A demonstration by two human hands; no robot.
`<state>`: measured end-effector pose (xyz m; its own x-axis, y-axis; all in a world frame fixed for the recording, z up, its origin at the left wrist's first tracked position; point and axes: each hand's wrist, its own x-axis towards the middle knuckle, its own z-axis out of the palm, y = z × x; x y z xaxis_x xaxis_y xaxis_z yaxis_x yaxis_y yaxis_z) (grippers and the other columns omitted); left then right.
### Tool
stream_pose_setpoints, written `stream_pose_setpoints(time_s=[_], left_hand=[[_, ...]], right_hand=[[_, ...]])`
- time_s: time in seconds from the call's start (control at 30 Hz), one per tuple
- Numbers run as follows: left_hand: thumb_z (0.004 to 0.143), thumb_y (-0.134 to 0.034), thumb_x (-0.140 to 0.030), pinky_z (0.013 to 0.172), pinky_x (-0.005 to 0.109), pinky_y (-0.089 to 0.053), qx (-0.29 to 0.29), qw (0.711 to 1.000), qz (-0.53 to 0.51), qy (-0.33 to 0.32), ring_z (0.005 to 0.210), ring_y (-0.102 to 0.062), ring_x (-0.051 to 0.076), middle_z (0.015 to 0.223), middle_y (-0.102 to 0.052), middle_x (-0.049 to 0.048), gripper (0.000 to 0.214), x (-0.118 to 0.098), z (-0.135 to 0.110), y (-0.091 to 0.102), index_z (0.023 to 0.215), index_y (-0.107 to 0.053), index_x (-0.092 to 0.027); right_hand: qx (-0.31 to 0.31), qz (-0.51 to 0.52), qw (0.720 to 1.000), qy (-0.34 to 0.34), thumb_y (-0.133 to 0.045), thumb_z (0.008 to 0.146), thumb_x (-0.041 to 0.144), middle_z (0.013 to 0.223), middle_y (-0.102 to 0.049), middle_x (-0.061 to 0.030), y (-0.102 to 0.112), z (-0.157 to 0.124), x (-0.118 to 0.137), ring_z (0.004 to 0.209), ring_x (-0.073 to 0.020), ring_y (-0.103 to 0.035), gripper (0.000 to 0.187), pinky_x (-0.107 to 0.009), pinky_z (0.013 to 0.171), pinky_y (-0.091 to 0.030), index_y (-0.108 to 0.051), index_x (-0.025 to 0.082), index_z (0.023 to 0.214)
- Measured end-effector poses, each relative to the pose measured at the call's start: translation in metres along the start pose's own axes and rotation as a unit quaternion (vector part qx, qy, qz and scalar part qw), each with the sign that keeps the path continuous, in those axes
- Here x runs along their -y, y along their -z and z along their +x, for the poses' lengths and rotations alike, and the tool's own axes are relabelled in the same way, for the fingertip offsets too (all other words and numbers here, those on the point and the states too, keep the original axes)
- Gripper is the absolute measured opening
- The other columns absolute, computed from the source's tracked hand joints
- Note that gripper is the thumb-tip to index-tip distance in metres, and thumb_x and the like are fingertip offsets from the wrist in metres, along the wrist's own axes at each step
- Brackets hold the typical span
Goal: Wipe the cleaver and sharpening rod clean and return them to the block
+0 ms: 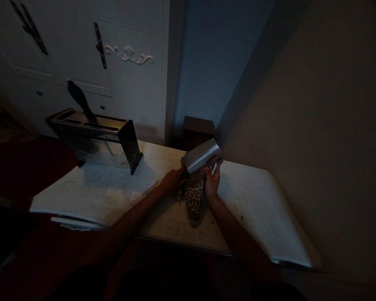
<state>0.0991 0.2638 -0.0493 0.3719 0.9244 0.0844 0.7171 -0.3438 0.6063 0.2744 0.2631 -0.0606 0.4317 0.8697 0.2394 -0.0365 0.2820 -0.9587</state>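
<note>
Holding of a cleaver (201,155) observed at the middle of the counter (113,188), toward its far edge. Light is dim; fine detail is limited.

Left hand (172,180): fingers clenched around the cleaver's dark handle, which is mostly hidden inside the fist. The broad pale blade runs up and to the right from this hand, tilted, with its flat face toward the camera and raised off the counter.

Right hand (212,184): fingers grasping a dark patterned cloth (194,194). The upper part of the cloth is bunched in this hand and pressed against the lower edge of the blade, at its far end. The rest of the cloth hangs down between the two hands, and its lower end rests on the counter. The two hands are close together, with only the cloth between them.

Surroundings: a dark knife rack (94,129) stands on the far left part of the counter, well apart from the hands. One knife (80,100) sits in it, black handle sticking up and leaning left. Its other slots cannot be read in this light. Behind the rack is a white cabinet (128,83) with dark handles and a scrolled ornament. A small dark box (198,129) sits in the corner behind the counter, just beyond the blade. A plain wall (316,125) runs along the right side.
</note>
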Motion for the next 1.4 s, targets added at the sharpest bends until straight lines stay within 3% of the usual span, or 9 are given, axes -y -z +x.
stream_pose_setpoints(time_s=[0.17,0.3,0.43,0.67,0.9,1.03,1.13,1.3,1.4], left_hand=[[0.085,-0.058,-0.033,0.077,0.03,-0.048,-0.02,0.998,-0.057,-0.009,0.087,-0.065,0.021,0.103,-0.071,0.0093,0.037,0.001,0.0,-0.002,0.117,-0.06,-0.015],[0.085,-0.058,-0.034,0.073,0.029,-0.047,-0.041,0.998,-0.055,0.004,0.082,-0.064,0.02,0.1,-0.071,0.0093,0.037,0.001,0.0,-0.003,0.116,-0.061,-0.013],[0.083,-0.059,-0.031,0.072,0.029,-0.047,-0.075,0.995,-0.066,0.005,0.083,-0.064,0.021,0.098,-0.071,0.0098,0.036,0.002,0.001,0.0,0.113,-0.061,-0.011],[0.077,-0.059,-0.026,0.076,0.029,-0.049,-0.126,0.989,-0.078,0.018,0.081,-0.063,0.02,0.094,-0.07,0.0066,0.035,0.007,0.003,0.003,0.109,-0.064,-0.011],[0.077,-0.059,-0.03,0.071,0.027,-0.048,-0.141,0.986,-0.083,0.027,0.08,-0.063,0.019,0.09,-0.07,0.0064,0.032,0.009,0.004,0.006,0.102,-0.066,-0.011],[0.078,-0.059,-0.032,0.071,0.028,-0.047,-0.134,0.987,-0.084,0.019,0.077,-0.062,0.018,0.088,-0.07,0.0058,0.031,0.01,0.004,0.003,0.101,-0.066,-0.012],[0.077,-0.06,-0.03,0.071,0.028,-0.047,-0.121,0.989,-0.078,0.023,0.077,-0.062,0.018,0.088,-0.07,0.0056,0.03,0.008,0.003,0.001,0.101,-0.066,-0.013],[0.081,-0.06,-0.03,0.07,0.027,-0.046,-0.102,0.994,-0.027,0.038,0.078,-0.063,0.019,0.09,-0.071,0.0066,0.03,0.005,0.001,0.0,0.106,-0.065,-0.015],[0.082,-0.059,-0.031,0.073,0.029,-0.047,-0.084,0.995,0.017,0.048,0.083,-0.065,0.021,0.095,-0.072,0.0083,0.034,0.003,0.0,0.001,0.112,-0.064,-0.016]], right_hand=[[0.047,-0.068,0.996,0.036,-0.058,0.08,0.044,0.109,-0.066,-0.0091,-0.001,-0.003,-0.006,0.096,-0.0216,-0.062,0.051,-0.04,0.091,-0.05,-0.055,0.016,0.121],[0.097,-0.141,0.98,0.097,-0.054,0.08,0.038,0.117,-0.066,-0.0102,0.0,-0.003,-0.013,0.107,-0.0237,-0.06,0.044,-0.043,0.099,-0.046,-0.059,0.017,0.119],[0.134,-0.181,0.964,0.142,-0.053,0.078,0.033,0.113,-0.067,-0.0112,-0.001,-0.007,-0.013,0.105,-0.0253,-0.061,0.042,-0.044,0.098,-0.048,-0.062,0.015,0.116],[0.239,-0.205,0.927,0.204,-0.052,0.073,0.021,0.131,-0.061,-0.0092,0.001,-0.008,-0.014,0.123,-0.0269,-0.056,0.055,-0.046,0.108,-0.042,-0.06,0.018,0.127],[0.305,-0.19,0.901,0.245,-0.047,0.066,0.009,0.121,-0.067,-0.0059,0.003,-0.005,-0.005,0.117,-0.0225,-0.06,0.055,-0.041,0.107,-0.043,-0.067,0.021,0.116],[0.29,-0.192,0.897,0.272,-0.047,0.065,0.01,0.112,-0.07,-0.0055,0.005,-0.003,0.002,0.108,-0.0221,-0.063,0.051,-0.04,0.101,-0.047,-0.068,0.021,0.11],[0.22,-0.201,0.922,0.246,-0.049,0.069,0.015,0.107,-0.07,-0.0066,0.009,-0.001,0.004,0.101,-0.0231,-0.064,0.043,-0.04,0.094,-0.05,-0.066,0.02,0.108],[0.109,-0.197,0.952,0.208,-0.057,0.079,0.029,0.111,-0.067,-0.0087,0.015,0.001,0.007,0.1,-0.0217,-0.064,0.047,-0.036,0.088,-0.052,-0.053,0.018,0.124],[0.12,-0.228,0.942,0.217,-0.061,0.082,0.04,0.124,-0.063,-0.0114,0.015,-0.001,0.007,0.111,-0.0236,-0.061,0.054,-0.039,0.095,-0.05,-0.049,0.018,0.131]])
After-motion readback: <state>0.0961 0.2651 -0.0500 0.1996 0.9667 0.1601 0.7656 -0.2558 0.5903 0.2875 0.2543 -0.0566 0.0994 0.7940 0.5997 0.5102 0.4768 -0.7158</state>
